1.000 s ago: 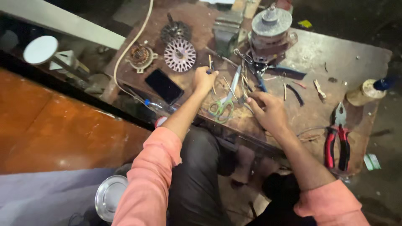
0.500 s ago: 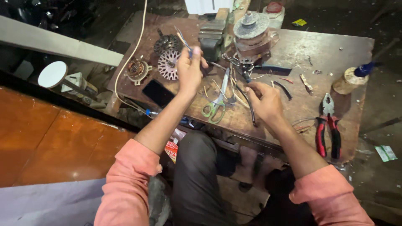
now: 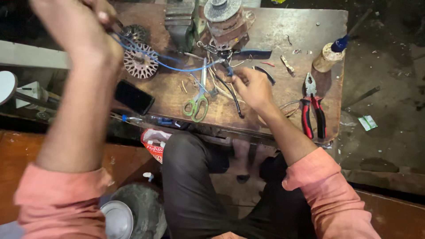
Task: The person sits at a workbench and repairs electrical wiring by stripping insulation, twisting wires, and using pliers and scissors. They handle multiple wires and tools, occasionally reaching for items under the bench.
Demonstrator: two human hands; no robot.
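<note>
With the left hand (image 3: 82, 26) apparently pinching the thin blue wire (image 3: 168, 64) taut, the right hand (image 3: 252, 86), fingers closed at its other end, should hold steady.

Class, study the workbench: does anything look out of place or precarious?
Yes. The red-handled pliers lie at the workbench's near edge, handles reaching its lip. The black phone also sits close to that edge, among tools.

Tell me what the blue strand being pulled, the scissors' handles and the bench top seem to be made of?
Blue strand: probably plastic-coated wire, thin, smooth, stretched between left hand and right hand. Scissors: green handles look like glossy plastic, blades pale metal. Bench top: looks like worn brown wood, matte and stained.
</note>
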